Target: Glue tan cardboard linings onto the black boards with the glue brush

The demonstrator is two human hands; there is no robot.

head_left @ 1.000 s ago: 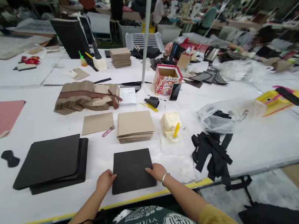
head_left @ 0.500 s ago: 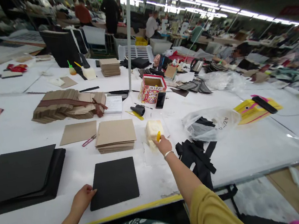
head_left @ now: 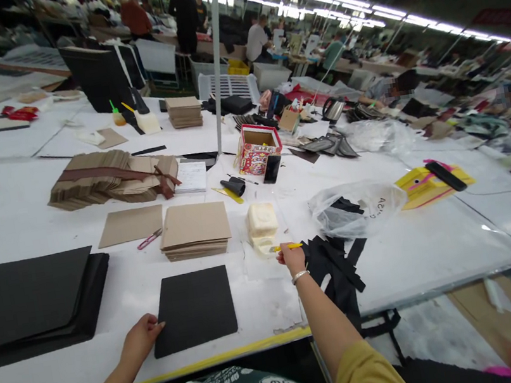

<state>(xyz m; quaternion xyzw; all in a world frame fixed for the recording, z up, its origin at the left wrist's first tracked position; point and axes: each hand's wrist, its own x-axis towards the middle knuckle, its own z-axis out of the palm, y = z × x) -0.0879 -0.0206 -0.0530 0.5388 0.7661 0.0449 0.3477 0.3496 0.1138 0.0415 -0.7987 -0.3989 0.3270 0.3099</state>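
Note:
A black rectangular sheet (head_left: 192,309) lies flat near the table's front edge. My left hand (head_left: 143,336) pinches its left edge between thumb and fingers. In my right hand (head_left: 290,259) is a yellow-handled brush (head_left: 294,246), held sideways with its tip pointing left. That tip is at the smeared, cream-coloured foot of a block-shaped glue container (head_left: 261,219). Beyond the black sheet stands a stack of brown cardboard pieces (head_left: 193,226). Farther left rests a pile of larger black sheets (head_left: 31,298).
Black fabric strips (head_left: 332,269) lie right of my right hand, below a clear plastic bag (head_left: 358,208). A pink cutter (head_left: 150,239) and a single cardboard piece (head_left: 130,226) are left of the stack. Behind stand a red patterned box (head_left: 253,156) and a metal pole (head_left: 216,63).
My right hand has drawn back from the glue container, toward me and slightly right. The brush has turned from upright to sideways. My left hand stays at the sheet's edge.

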